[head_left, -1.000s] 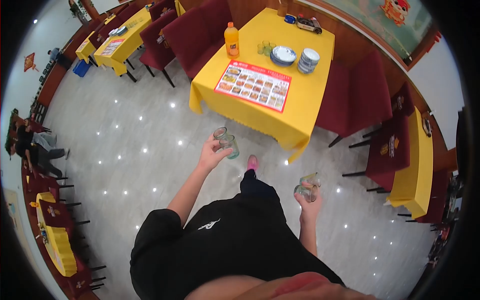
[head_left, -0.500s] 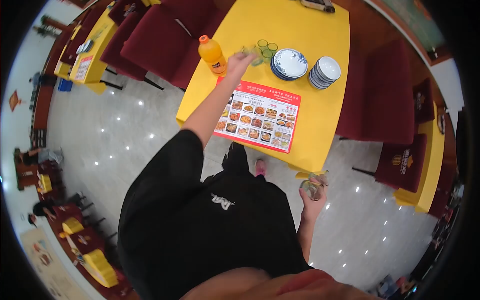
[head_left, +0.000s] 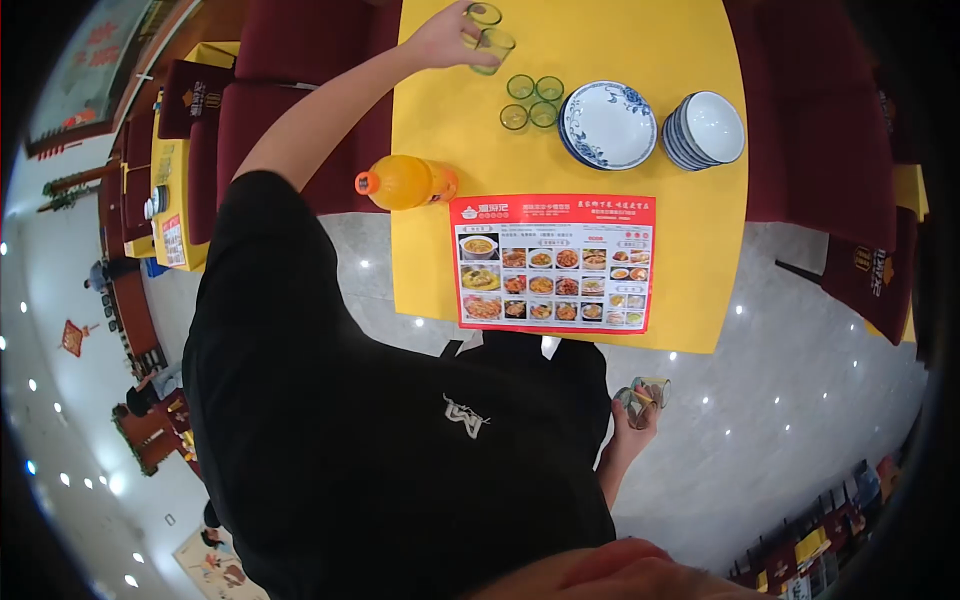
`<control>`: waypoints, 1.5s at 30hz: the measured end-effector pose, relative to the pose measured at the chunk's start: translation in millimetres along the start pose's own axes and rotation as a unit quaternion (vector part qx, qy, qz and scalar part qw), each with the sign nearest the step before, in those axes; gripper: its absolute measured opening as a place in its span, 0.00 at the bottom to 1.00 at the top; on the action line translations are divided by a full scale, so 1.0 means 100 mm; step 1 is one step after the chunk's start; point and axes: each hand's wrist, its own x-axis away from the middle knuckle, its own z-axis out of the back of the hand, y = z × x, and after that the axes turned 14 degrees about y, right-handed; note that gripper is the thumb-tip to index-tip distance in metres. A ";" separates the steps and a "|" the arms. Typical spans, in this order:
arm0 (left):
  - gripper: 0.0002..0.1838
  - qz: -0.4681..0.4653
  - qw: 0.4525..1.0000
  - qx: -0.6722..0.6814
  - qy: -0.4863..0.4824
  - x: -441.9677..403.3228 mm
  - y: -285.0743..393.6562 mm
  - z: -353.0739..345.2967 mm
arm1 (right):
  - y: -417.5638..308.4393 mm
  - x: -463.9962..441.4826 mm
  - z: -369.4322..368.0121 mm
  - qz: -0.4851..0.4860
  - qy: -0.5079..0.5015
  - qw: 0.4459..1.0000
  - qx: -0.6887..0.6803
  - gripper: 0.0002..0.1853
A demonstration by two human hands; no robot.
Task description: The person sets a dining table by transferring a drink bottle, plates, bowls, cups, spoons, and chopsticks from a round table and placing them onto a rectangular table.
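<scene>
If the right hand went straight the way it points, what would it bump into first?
Probably the near edge of the yellow tablecloth, ahead of the right hand and the glasses it holds. I can't tell whether it's high enough to pass over.

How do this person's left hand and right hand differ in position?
The left hand is over the yellow tablecloth; the right hand is past its near edge, over the floor. The left hand is far out on a stretched arm, while the right hand is close to the torso. Both hands hold see-through glasses.
</scene>
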 end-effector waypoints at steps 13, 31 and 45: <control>0.29 -0.057 0.969 0.240 0.028 1.05 -1.24 -1.14 | -0.32 0.16 -0.63 -0.008 -0.088 0.969 0.231 0.42; 0.44 0.092 0.764 0.627 0.120 0.98 -1.12 -1.52 | -0.80 0.08 -2.07 0.176 -0.230 0.891 0.350 0.29; 0.38 0.089 0.817 0.564 0.082 0.87 -1.07 -1.72 | -0.97 -0.08 -3.15 0.334 -0.330 0.828 0.307 0.28</control>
